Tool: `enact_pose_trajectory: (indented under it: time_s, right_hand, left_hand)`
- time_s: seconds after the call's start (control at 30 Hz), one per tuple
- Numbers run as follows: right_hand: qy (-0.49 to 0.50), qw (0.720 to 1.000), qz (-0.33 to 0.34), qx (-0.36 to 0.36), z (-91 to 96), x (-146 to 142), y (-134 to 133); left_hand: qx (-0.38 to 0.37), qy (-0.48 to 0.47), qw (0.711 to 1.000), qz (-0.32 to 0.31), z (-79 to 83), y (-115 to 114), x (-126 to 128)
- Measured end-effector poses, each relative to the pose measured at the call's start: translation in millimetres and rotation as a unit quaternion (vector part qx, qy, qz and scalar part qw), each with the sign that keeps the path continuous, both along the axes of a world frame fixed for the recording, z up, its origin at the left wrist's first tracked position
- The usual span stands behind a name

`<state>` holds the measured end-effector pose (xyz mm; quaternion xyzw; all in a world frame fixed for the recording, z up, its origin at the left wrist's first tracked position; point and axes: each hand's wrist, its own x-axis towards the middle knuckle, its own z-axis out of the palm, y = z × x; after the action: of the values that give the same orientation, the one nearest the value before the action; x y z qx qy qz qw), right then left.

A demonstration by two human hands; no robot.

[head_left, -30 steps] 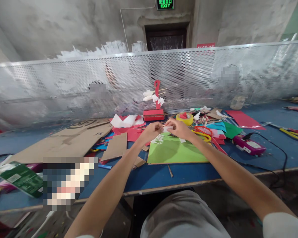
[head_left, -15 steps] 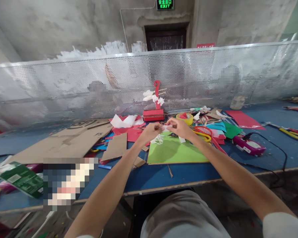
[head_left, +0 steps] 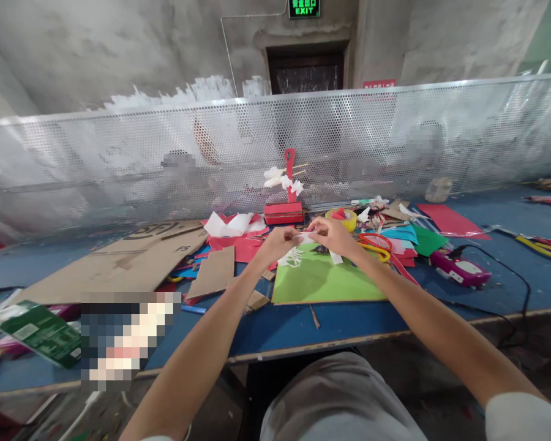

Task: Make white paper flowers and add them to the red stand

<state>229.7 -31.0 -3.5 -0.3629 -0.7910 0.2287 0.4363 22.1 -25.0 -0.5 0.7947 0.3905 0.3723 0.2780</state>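
Observation:
Both my hands meet above the far edge of a green paper sheet (head_left: 324, 282) on the blue table (head_left: 275, 331). My left hand (head_left: 280, 241) and my right hand (head_left: 333, 236) pinch the two ends of a small white paper piece (head_left: 305, 237) between fingertips. More white cut paper with fringed edges (head_left: 292, 257) hangs or lies just under my left hand on the green sheet. A small white scrap (head_left: 335, 258) lies under my right hand.
Cardboard sheets (head_left: 119, 260) lie left. A red stand with white paper flowers (head_left: 285, 196), yellow tape roll (head_left: 342, 219), red-and-yellow scissors (head_left: 376, 245), coloured papers (head_left: 411, 239) and a pink glue gun (head_left: 459, 269) with a black cord surround the hands. A perforated metal screen (head_left: 119, 153) backs the table.
My hands have stayed almost in place, pinching the white paper; the fingers shifted slightly along it.

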Motion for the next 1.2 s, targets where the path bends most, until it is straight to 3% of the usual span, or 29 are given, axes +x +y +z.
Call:
enact_pose_trajectory:
  time_s: [0.3,0.97,1.2]
  right_hand:
    - [0.003,1.000,0.005,0.001,-3.6,0.6,3.8]
    - [-0.005,1.000,-0.005,-0.001,1.4,0.2,-1.8]
    - [-0.016,1.000,0.012,0.008,-0.2,-1.9,-1.2]
  left_hand:
    - [0.025,0.018,0.999,-0.009,-8.9,9.5,-3.6]
    - [-0.015,-0.028,0.999,-0.019,-9.9,10.0,-1.7]
    - [0.029,0.016,0.999,-0.014,-8.0,6.0,-0.3]
